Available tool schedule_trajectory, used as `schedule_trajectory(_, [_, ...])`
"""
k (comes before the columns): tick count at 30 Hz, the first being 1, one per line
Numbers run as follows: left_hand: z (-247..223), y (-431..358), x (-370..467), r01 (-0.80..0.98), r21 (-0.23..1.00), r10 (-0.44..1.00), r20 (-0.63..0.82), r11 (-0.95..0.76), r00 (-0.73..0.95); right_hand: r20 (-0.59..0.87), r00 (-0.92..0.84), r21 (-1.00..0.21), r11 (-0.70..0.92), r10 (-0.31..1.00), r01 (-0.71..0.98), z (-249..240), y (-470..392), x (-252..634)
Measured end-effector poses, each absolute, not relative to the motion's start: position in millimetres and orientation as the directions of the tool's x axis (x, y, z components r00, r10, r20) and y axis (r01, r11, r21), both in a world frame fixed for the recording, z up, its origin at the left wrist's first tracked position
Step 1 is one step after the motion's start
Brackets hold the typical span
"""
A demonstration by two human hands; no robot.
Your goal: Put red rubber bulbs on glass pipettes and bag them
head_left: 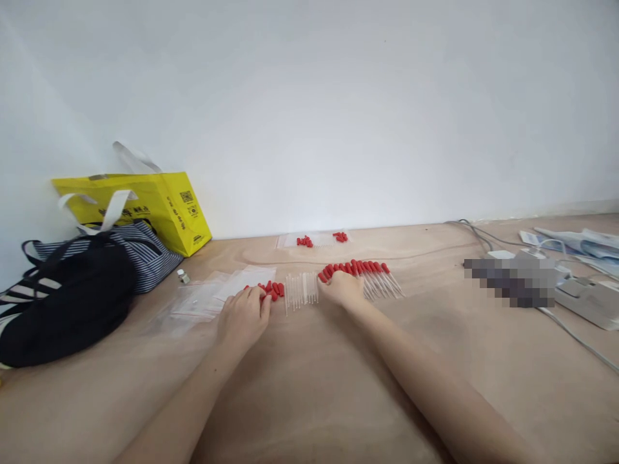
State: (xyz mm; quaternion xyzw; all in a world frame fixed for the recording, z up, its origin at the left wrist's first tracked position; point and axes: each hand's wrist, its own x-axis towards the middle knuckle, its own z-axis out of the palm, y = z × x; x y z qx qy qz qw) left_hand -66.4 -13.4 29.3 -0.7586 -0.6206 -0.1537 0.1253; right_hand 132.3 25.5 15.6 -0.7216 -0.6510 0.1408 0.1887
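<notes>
My left hand [243, 314] rests on the pile of red rubber dropper bulbs [275, 290], its fingers curled and closed over some at the pile's left side. Bare clear dropper tubes [300, 289] lie side by side between my hands. On their right, my right hand [342, 288] is closed at the left end of a row of droppers [380, 280] with red bulbs fitted. Its fingertips are around a dropper there, partly hidden by the hand. The fitted droppers lie slanted, bulbs toward the wall.
Clear zip bags [206, 298] lie left of the bulbs, near a small glass vial [183, 276]. Another bag [319, 240] with red bulbs and tubes sits by the wall. A yellow bag [178, 212] and black bag [72, 299] stand left; a power strip [587, 299] and cables lie right.
</notes>
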Motion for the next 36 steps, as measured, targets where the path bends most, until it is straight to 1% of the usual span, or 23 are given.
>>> schedule_trajectory(2, [26.7, -15.6, -62.0, 0.949, 0.122, 0.881, 0.420, -0.292, 0.218, 0.032, 0.036, -0.507, -0.015, 0.999, 0.862, 16.6, 18.0, 147.3])
schedule_trajectory(4, [20.3, -18.4, -55.8, 0.871, 0.247, 0.853, 0.431, -0.425, 0.295, 0.032, -0.051, -0.563, 0.060, 0.998, 0.824, 14.7, 8.8, 163.6])
schedule_trajectory(5, [16.4, -20.2, -51.9, 0.827, 0.289, 0.838, 0.425, -0.483, 0.341, 0.043, -0.085, -0.584, 0.094, 0.995, 0.806, 12.4, 3.9, 171.8])
schedule_trajectory(8, [5.7, -26.6, -39.0, 0.737, 0.338, 0.803, 0.370, -0.585, 0.467, 0.129, -0.157, -0.655, 0.203, 0.979, 0.728, -0.2, -10.7, 194.2])
schedule_trajectory(10, [0.7, -30.6, -31.5, 0.697, 0.344, 0.776, 0.327, -0.630, 0.539, 0.241, -0.209, -0.760, 0.318, 0.948, 0.567, -11.4, -19.3, 205.4])
schedule_trajectory(12, [-2.9, -33.1, -26.3, 0.665, 0.345, 0.749, 0.314, -0.663, 0.584, 0.266, -0.244, -0.804, 0.355, 0.932, 0.477, -21.2, -26.7, 212.0])
schedule_trajectory(14, [-6.6, -33.6, -23.4, 0.649, 0.342, 0.733, 0.327, -0.680, 0.597, 0.290, -0.277, -0.780, 0.393, 0.916, 0.487, -26.7, -32.8, 213.1])
schedule_trajectory(18, [-14.7, -30.0, -20.3, 0.636, 0.362, 0.732, 0.352, -0.681, 0.584, 0.396, -0.352, -0.643, 0.530, 0.848, 0.552, -26.2, -41.0, 203.4])
schedule_trajectory(20, [-16.8, -28.3, -18.4, 0.644, 0.358, 0.737, 0.367, -0.676, 0.568, 0.409, -0.366, -0.586, 0.548, 0.836, 0.597, -25.3, -43.3, 197.5])
schedule_trajectory(23, [-15.5, -28.4, -15.1, 0.686, 0.316, 0.750, 0.376, -0.655, 0.544, 0.411, -0.357, -0.531, 0.539, 0.839, 0.654, -26.8, -45.6, 192.7])
schedule_trajectory(26, [-12.3, -30.4, -13.0, 0.733, 0.296, 0.781, 0.369, -0.612, 0.503, 0.417, -0.340, -0.529, 0.530, 0.843, 0.663, -28.7, -47.6, 191.5])
schedule_trajectory(31, [-13.0, -31.3, -12.2, 0.742, 0.317, 0.797, 0.372, -0.590, 0.475, 0.408, -0.323, -0.547, 0.512, 0.854, 0.663, -27.4, -50.6, 187.6])
schedule_trajectory(33, [-14.3, -30.7, -11.8, 0.736, 0.349, 0.807, 0.372, -0.580, 0.459, 0.409, -0.339, -0.537, 0.524, 0.847, 0.661, -26.9, -51.5, 185.0])
schedule_trajectory(36, [-15.4, -29.7, -11.1, 0.715, 0.438, 0.835, 0.356, -0.545, 0.419, 0.424, -0.381, -0.518, 0.565, 0.822, 0.642, -27.0, -53.1, 181.8])
